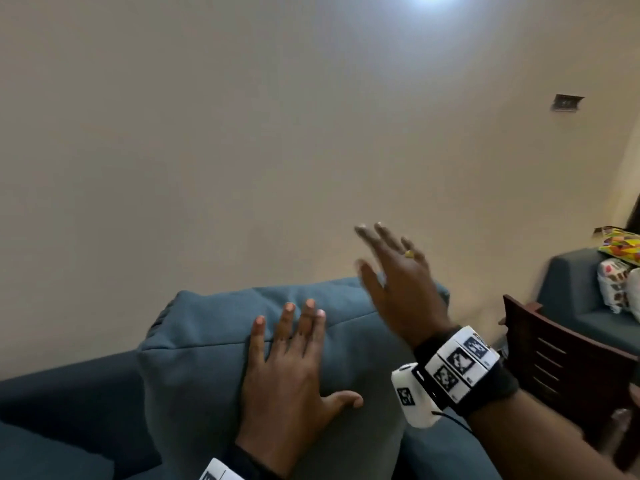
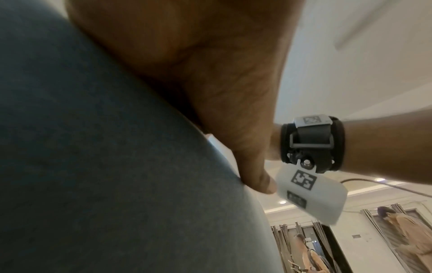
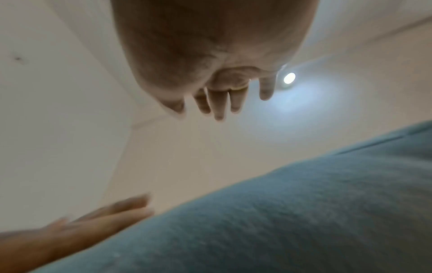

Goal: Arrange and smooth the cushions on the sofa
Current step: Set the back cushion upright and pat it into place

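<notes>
The blue cushion (image 1: 214, 358) stands upright against the back of the sofa (image 1: 69, 393), its top edge just under the bare wall (image 1: 242, 133). The left hand (image 1: 287, 379) lies flat on the cushion's face, fingers straight and spread, thumb out to the side, grasping nothing; the left wrist view shows the palm (image 2: 210, 83) pressed into the fabric. The right hand (image 1: 394, 289) is lifted clear of the cushion near its upper right corner, fingers released and spread, holding nothing; the right wrist view confirms a gap between its fingers (image 3: 219, 103) and the cloth (image 3: 280, 212) below. The step in hand looks like patting and smoothing the front of this cushion. To do it well, the left hand should keep the cushion steady against the sofa back while the right comes down flat, not on its edge, and strokes outward from the middle toward the corner, so that the creases near the top seam are pushed out rather than bunched. Pressure should be even and moderate: the filling looks soft, and a hard slap could dent the face or tip the cushion sideways. A wooden chair (image 1: 561, 358) stands near the right arm, so a wide swing may hit it.
</notes>
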Motion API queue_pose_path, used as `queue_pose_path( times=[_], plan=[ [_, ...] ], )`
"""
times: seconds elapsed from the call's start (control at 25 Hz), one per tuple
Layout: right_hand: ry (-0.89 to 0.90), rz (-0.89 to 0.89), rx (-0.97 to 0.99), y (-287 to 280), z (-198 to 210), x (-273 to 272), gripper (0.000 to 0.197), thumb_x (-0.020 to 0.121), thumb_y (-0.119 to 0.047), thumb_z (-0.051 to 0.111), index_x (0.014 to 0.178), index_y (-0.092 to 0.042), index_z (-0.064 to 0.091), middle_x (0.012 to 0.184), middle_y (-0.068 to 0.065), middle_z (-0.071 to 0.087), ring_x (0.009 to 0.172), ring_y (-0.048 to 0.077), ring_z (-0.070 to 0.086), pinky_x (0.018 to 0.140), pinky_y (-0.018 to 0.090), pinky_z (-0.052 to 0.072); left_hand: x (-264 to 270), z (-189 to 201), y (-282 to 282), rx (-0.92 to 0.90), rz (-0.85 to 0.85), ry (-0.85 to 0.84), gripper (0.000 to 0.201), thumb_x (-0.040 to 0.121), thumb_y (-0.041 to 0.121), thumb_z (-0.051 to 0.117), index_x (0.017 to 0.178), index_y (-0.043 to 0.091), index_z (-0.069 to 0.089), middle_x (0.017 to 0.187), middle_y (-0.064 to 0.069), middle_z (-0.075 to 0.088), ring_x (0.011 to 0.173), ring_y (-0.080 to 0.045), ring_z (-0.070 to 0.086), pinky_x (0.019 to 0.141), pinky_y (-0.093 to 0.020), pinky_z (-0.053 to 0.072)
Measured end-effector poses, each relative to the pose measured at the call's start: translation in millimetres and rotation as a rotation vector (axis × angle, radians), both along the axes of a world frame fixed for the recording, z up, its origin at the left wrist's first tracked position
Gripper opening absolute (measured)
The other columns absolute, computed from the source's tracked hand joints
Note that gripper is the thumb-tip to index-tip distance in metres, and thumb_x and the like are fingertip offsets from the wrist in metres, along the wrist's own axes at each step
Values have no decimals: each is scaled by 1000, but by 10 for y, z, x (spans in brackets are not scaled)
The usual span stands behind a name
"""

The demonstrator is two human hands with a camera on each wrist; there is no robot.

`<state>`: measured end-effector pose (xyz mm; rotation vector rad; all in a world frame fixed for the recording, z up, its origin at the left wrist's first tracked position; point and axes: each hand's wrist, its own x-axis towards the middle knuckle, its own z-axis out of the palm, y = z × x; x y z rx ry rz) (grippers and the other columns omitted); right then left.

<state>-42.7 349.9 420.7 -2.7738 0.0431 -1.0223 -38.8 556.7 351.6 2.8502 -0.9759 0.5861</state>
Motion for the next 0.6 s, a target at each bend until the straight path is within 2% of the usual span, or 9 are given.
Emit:
queue_pose_path(
  times=[0.08,0.16,0.24,0.32,0.4,0.48,0.52,0.56,0.6],
  plan=[
    [204,15,-167,-92,-174,-46,71,99,-67,7,158,-33,29,165,-4,28,154,18,21,124,46,3,-19,-44,-100,-2,31,24,127,58,98,40,154,14,39,162,-11,33,150,-33,31,118,-65,19],
    [372,117,-234,-252,-367,-79,98,82,-79,-20,160,-36,21,167,-4,26,155,17,18,124,49,-2,-35,-104,-170,3,17,28,124,56,95,40,153,17,43,161,-12,35,147,-33,36,116,-66,24],
    [141,41,2,-505,-80,-85,86,93,-78,0,155,-31,36,159,-3,41,152,17,28,124,49,15,-3,-141,-236,8,6,19,121,57,93,42,153,19,42,160,-12,37,146,-33,39,115,-66,24],
    [-77,-86,85,-697,69,-134,61,103,-59,23,149,-25,47,157,-4,44,153,17,26,122,41,21,68,-133,-246,5,17,-7,121,56,92,49,154,21,41,159,-12,39,145,-33,40,117,-65,21],
    [173,-57,-181,-779,-280,-92,83,96,-72,-2,153,-27,40,164,-4,33,155,12,8,125,41,11,73,-133,-239,-5,13,-8,121,54,92,51,153,22,43,158,-12,41,144,-33,41,117,-64,23],
    [452,8,-108,-849,-319,-116,106,77,-83,-19,156,-32,31,165,-4,29,154,11,14,125,45,14,59,-178,-205,42,19,7,120,55,92,47,152,23,44,159,-12,40,144,-32,42,116,-64,25],
    [342,-38,-2,-967,-184,-63,100,83,-84,-12,154,-33,36,162,-3,35,152,16,26,122,45,22,76,-181,-206,32,25,7,121,55,92,46,153,22,43,159,-12,39,144,-32,41,116,-64,25],
    [89,-55,143,-1064,-29,-45,85,93,-78,5,150,-30,44,158,-1,43,149,21,35,118,44,29,98,-174,-208,14,32,-4,120,57,93,46,154,22,41,160,-12,38,145,-32,41,116,-63,24],
    [15,-105,199,-1067,110,-78,72,98,-70,18,148,-27,49,156,1,47,149,24,35,117,43,30,111,-149,-202,9,43,-8,120,58,93,46,154,22,40,160,-12,38,145,-32,41,117,-62,24]
  ],
)
